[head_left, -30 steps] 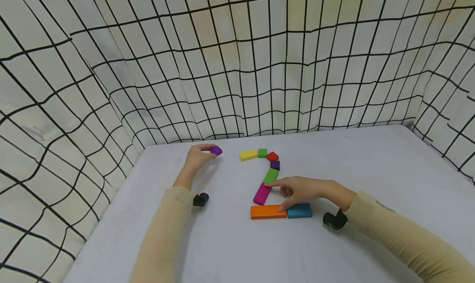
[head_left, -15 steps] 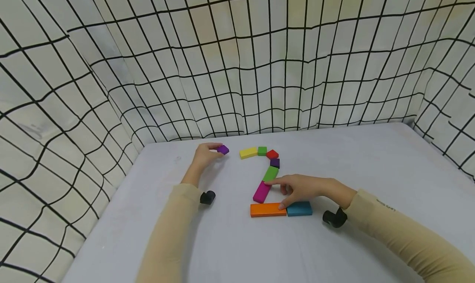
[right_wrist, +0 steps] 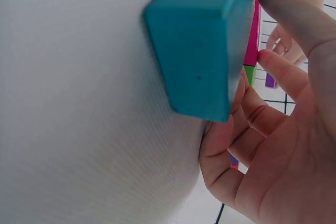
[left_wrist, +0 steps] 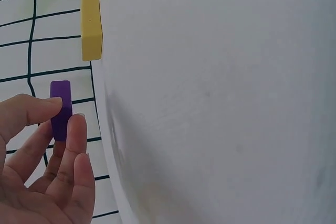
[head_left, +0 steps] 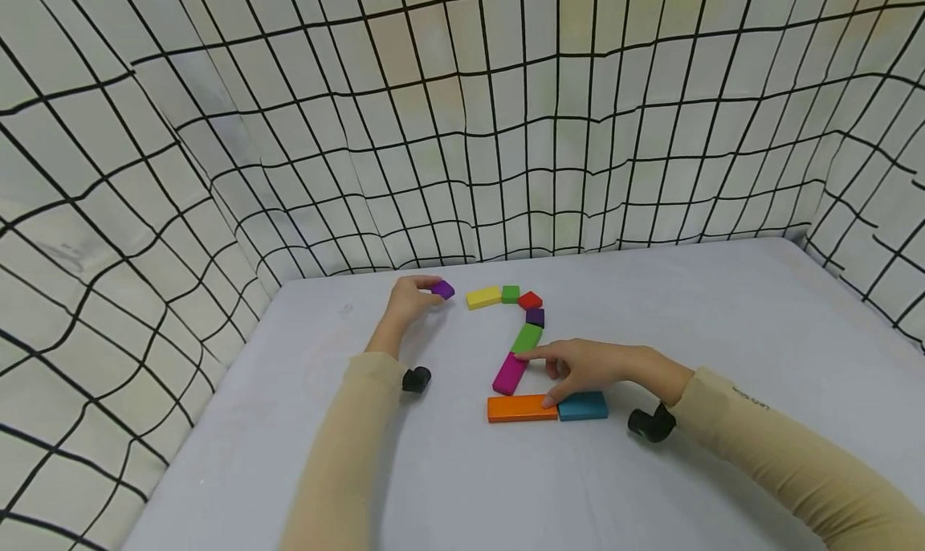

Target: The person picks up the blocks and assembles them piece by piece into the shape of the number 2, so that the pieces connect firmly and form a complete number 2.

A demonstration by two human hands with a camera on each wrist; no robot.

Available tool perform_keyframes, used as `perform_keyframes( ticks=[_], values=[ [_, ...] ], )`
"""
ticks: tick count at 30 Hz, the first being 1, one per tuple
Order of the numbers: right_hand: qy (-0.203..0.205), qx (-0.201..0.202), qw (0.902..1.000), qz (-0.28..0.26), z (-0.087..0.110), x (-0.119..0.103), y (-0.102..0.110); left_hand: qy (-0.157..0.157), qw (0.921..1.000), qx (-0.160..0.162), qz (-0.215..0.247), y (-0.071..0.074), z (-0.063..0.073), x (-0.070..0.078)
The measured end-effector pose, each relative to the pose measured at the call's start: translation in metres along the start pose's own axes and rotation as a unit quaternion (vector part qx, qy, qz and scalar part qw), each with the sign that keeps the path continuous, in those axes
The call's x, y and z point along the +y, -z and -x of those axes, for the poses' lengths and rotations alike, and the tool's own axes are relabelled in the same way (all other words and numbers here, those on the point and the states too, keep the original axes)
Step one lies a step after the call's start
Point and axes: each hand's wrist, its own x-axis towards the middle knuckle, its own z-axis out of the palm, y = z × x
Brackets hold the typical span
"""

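Observation:
My left hand (head_left: 410, 300) pinches a purple block (head_left: 443, 290) between thumb and fingers, just left of the yellow block (head_left: 484, 297). In the left wrist view the purple block (left_wrist: 61, 111) looks held off the table, apart from the yellow block (left_wrist: 91, 24). My right hand (head_left: 592, 366) rests over the lower blocks. Its index fingertip touches the magenta block (head_left: 509, 374) near the join with the long green block (head_left: 527, 338). Its thumb rests on the right end of the orange block (head_left: 516, 409), beside the blue block (head_left: 584, 406). In the right wrist view the other fingers bend loosely.
A small green block (head_left: 511, 294), a red block (head_left: 531, 300) and a dark purple block (head_left: 535, 317) curve between the yellow and long green blocks. All lie on a white-covered table (head_left: 686, 318). Black netting (head_left: 556, 121) over white sheeting rises behind and at the sides.
My left hand has moved right with the purple block, closer to the yellow block. The right hand and the laid blocks have stayed in place.

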Motion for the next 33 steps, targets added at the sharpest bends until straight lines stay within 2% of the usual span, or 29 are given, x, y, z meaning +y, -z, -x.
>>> perform_keyframes(
  ticks=[10,19,33],
  values=[
    [-0.001,-0.001,1.0,0.0,-0.001,0.0,-0.001,0.022,0.9997,-0.007,-0.009,-0.009,-0.001,0.002],
    [-0.001,0.0,1.0,0.001,-0.002,0.002,-0.001,0.042,0.9985,-0.034,-0.013,-0.01,-0.005,0.006],
    [0.006,0.003,1.0,0.001,-0.001,0.002,-0.001,0.058,0.9966,-0.054,-0.024,-0.013,-0.008,0.007]
  ],
)
